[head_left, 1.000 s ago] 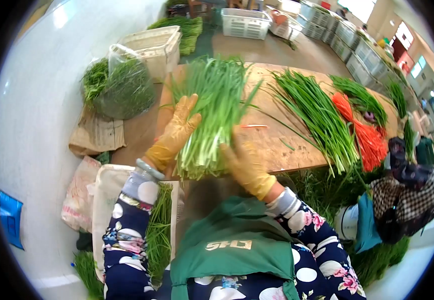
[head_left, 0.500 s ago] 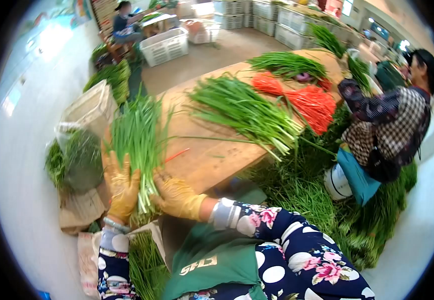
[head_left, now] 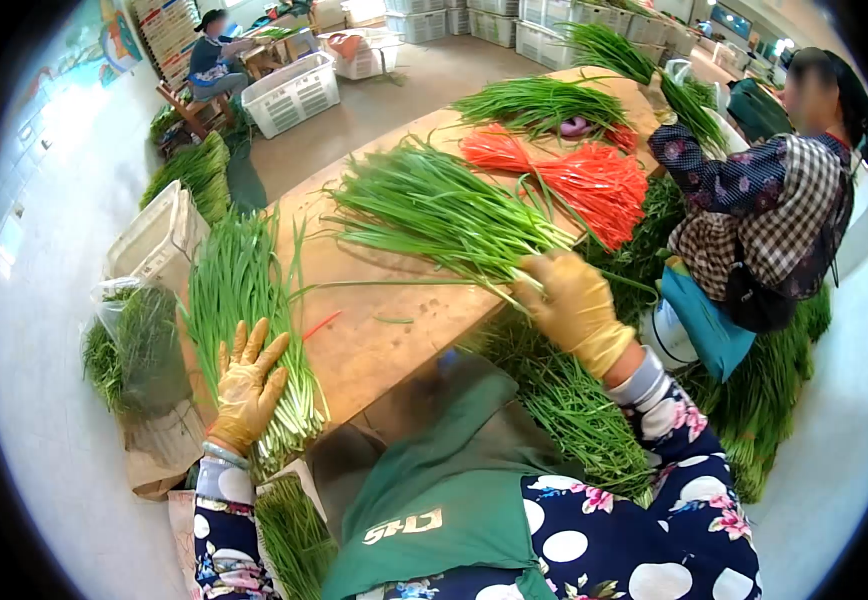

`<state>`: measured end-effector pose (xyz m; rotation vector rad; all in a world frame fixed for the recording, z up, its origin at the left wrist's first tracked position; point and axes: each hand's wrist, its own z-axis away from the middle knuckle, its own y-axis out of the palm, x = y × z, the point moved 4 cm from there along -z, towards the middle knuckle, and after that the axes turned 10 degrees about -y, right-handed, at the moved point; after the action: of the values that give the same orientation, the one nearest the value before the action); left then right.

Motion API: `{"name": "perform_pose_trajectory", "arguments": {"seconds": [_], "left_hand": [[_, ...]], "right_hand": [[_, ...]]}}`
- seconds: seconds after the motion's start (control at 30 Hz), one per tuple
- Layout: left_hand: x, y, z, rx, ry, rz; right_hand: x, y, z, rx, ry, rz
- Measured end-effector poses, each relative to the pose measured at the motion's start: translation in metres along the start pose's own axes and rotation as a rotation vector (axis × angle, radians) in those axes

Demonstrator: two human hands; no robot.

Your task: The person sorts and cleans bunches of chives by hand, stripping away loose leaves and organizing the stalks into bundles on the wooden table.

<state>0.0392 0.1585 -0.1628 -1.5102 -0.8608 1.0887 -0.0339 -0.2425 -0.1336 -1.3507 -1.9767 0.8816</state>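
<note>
My left hand (head_left: pixel 248 392), in a yellow glove, lies with fingers spread on the stem half of a green leafy bundle (head_left: pixel 239 275) at the left end of the wooden table (head_left: pixel 374 345). My right hand (head_left: pixel 572 305), gloved the same way, is closed around the pale stem ends of a second green bundle (head_left: pixel 424 205) near the table's front edge. Behind that bundle lie red ties (head_left: pixel 584 185). A thin red strip (head_left: pixel 323 325) rests between the two bundles.
At the right, a co-worker (head_left: pixel 764 200) holds greens at the table's far end. Loose greens (head_left: pixel 574 410) are heaped below the front edge. A plastic bag of greens (head_left: pixel 144 345) and a white crate (head_left: pixel 159 235) stand left. Another person (head_left: pixel 216 65) sits farther back.
My right hand has left the left bundle, moved right and closed on the second bundle's stems. My left hand stays on the left bundle. The view has turned right.
</note>
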Motion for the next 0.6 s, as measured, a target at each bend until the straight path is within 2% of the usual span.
{"name": "perform_pose_trajectory", "arguments": {"seconds": [0.03,0.13,0.2,0.23,0.27,0.33,0.4,0.43,0.47,0.5,0.57,0.6], "left_hand": [[-0.001,0.000,0.000,0.006,-0.008,0.006],[0.001,0.002,-0.001,-0.010,-0.006,-0.017],[0.002,0.003,-0.001,-0.026,-0.009,-0.037],[0.001,0.003,-0.001,-0.026,-0.013,-0.053],[0.000,0.002,-0.001,-0.022,-0.014,-0.071],[-0.004,-0.002,0.000,-0.022,-0.015,-0.134],[-0.023,-0.015,0.004,-0.156,0.026,-0.357],[-0.039,-0.031,0.006,-0.243,0.076,-0.380],[-0.049,-0.038,0.009,-0.241,0.070,-0.388],[-0.062,-0.047,0.014,-0.288,0.138,-0.203],[-0.094,-0.055,0.025,-0.356,0.218,0.204],[-0.108,-0.048,0.031,-0.269,0.151,0.415]], "right_hand": [[-0.013,0.003,0.007,0.074,-0.013,0.109],[-0.031,0.032,0.021,0.439,0.217,0.123],[-0.007,0.038,0.023,0.364,0.147,-0.017],[0.012,0.035,0.024,0.379,0.116,-0.153],[0.026,0.038,0.029,0.302,0.057,-0.297],[0.042,0.035,0.030,0.258,0.079,-0.468],[0.027,0.041,0.034,0.291,0.131,-0.314],[0.025,0.034,0.035,0.266,0.160,-0.394],[0.023,0.024,0.036,0.244,0.188,-0.473],[0.026,0.017,0.040,0.178,0.249,-0.741],[0.027,0.022,0.055,0.249,0.343,-0.814],[0.028,0.026,0.061,0.317,0.427,-0.870]]}}
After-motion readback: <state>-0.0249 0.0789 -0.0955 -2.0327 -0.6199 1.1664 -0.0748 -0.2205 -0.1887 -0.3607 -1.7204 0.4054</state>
